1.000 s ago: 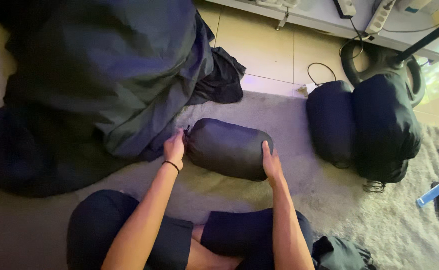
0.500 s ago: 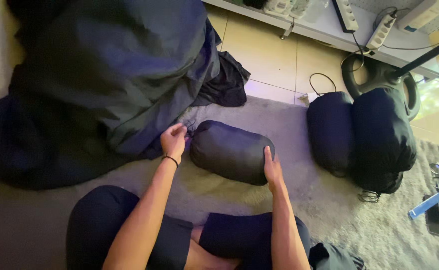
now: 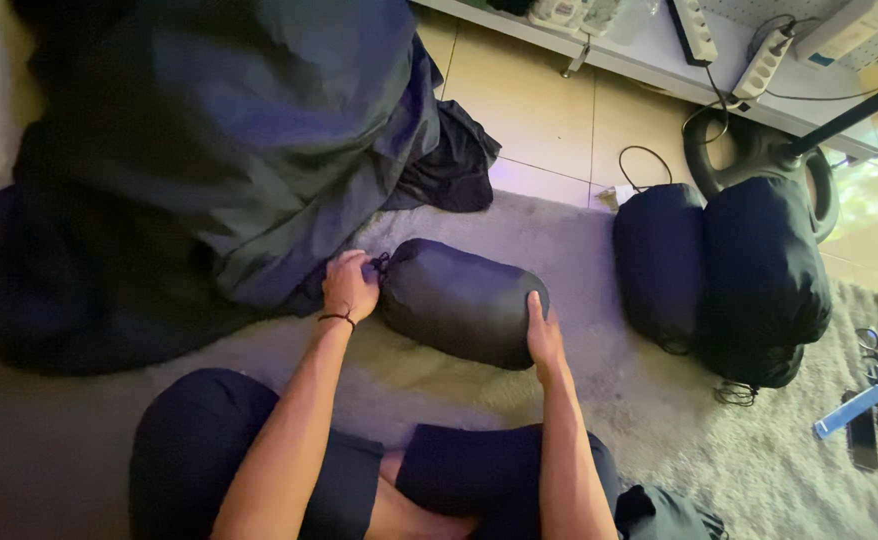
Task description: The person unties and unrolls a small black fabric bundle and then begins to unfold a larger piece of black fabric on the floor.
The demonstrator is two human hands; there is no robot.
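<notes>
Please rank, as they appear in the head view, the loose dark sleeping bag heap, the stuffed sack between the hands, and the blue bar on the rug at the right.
1. Loose dark sleeping bag heap, by far the largest.
2. Stuffed sack, held between left hand and right hand.
3. Blue bar, smallest.

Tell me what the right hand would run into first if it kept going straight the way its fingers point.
The right hand already lies flat against the end of the stuffed dark sack, fingers pointing up the frame. Sliding on, it would probably meet only grey rug, then the tiled floor; depth is unclear.
</notes>
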